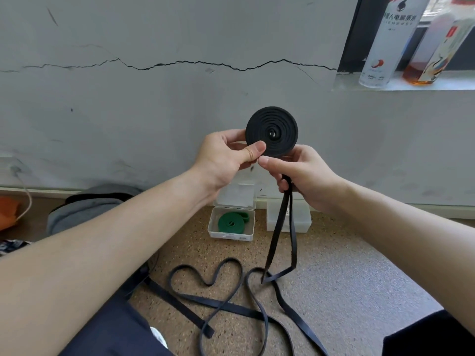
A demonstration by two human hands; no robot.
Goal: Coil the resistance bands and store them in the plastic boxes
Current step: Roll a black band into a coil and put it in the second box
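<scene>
- Pinched between thumb and fingers, the black coil (272, 131) sat in the left hand (226, 155), raised in front of the cracked wall (154, 98), with the thumb flat on its near face and the fingers behind it.
- The right hand (305, 176) gripped the tail (282, 227) just under the coil, fingers curled round its 2 flat strands and thumb tip touching the coil's lower edge.
- From that grip the tail hung down to the floor (347, 278), where it met loose black band (231, 304) lying in loops near the person; whether those loops were 1 band or more could not be told.
- Farther off, against the wall, an open plastic box (212, 227) held a coiled green band (231, 222). A second plastic box (304, 222) stood just to its right, apparently lidded and partly hidden by the tail.
- Winding looked to be the step in hand: the coil already had many turns, but a good length was not yet wound.
- The next move likely called for the left hand to turn the coil while the right fed the tail under even tension, strands flat and stacked. A slack pinch would probably let the spiral spring open.
</scene>
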